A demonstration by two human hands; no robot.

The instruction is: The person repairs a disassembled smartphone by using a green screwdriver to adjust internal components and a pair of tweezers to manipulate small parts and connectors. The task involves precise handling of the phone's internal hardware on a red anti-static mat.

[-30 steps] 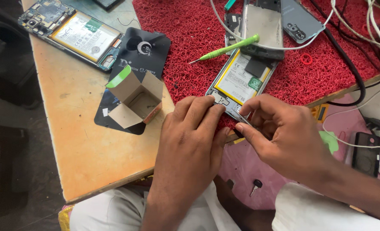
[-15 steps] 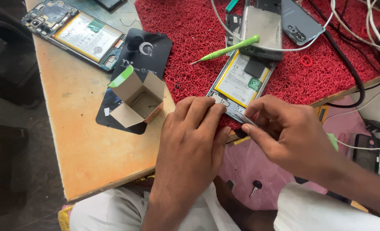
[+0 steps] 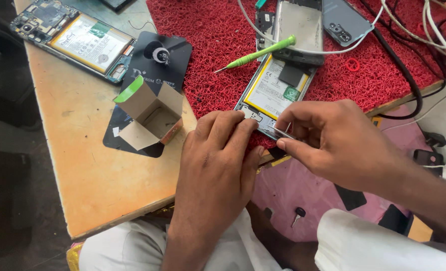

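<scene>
Our left hand [image 3: 218, 165] presses the opened, yellow-batteried phone [image 3: 273, 93] flat; our right hand [image 3: 333, 143] pinches seemingly thin metal tweezers [image 3: 281, 133] at its lower edge.

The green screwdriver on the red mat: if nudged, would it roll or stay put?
The green screwdriver looks round and slim, so it could roll, though the coarse red mat would probably check it. Its handle end leans on a phone part, so a nudge may pivot it. It looks light.
</scene>
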